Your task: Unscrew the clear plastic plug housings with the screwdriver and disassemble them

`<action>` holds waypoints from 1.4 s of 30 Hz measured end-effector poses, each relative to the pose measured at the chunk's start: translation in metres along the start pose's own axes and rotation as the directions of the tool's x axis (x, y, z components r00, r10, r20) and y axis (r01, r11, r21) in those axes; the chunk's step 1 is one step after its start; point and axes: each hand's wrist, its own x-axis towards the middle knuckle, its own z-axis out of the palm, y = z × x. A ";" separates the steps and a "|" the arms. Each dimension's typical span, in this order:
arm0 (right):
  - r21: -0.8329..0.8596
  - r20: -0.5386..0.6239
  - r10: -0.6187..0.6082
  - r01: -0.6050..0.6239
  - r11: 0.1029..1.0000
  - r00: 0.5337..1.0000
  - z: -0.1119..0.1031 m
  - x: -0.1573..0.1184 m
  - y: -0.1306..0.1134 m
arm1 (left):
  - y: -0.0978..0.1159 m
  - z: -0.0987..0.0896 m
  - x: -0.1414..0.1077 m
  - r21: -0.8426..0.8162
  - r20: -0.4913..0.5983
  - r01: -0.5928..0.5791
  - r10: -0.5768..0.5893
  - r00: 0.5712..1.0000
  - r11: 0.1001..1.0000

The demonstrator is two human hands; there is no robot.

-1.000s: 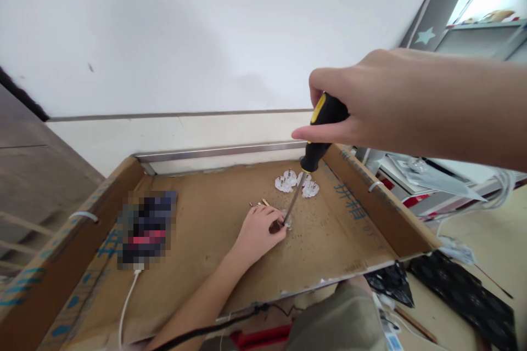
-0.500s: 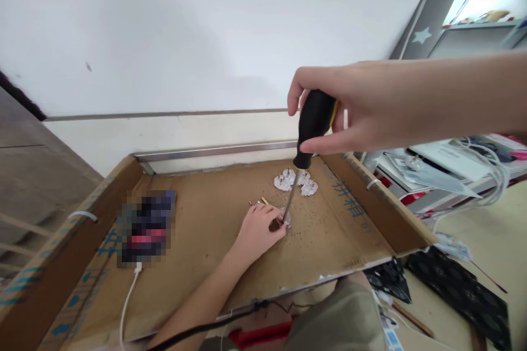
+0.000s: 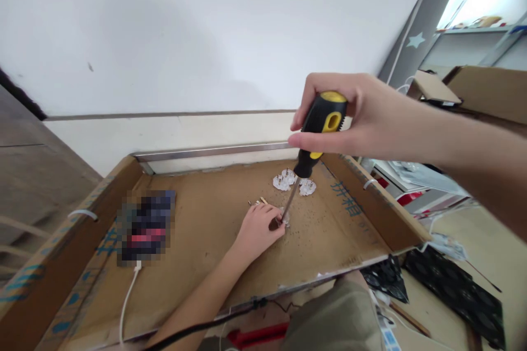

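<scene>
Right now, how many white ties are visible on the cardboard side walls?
2: one tie on the left wall, another tie on the right wall; the right hand may hide more.

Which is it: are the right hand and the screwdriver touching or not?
Touching. The head view shows the right hand holding the screwdriver, with the thumb lying across it.

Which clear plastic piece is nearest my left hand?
The lone clear piece at your left hand, where the screwdriver points; the other clear pieces sit grouped farther off.
</scene>
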 end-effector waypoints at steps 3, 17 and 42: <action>0.399 -0.037 -0.051 0.061 0.915 0.998 0.033 -0.004 0.018 | 0.000 -0.001 0.000 -0.012 0.009 -0.006 0.006 1.000 1.000; 0.484 -0.650 0.132 0.275 0.831 0.748 0.053 -0.017 0.021 | 0.000 -0.003 -0.003 -0.011 0.004 -0.049 0.049 0.999 0.999; 0.506 -0.605 0.096 0.289 0.813 0.791 0.061 -0.018 0.029 | -0.005 0.006 -0.001 -0.046 0.017 -0.094 0.095 0.995 0.995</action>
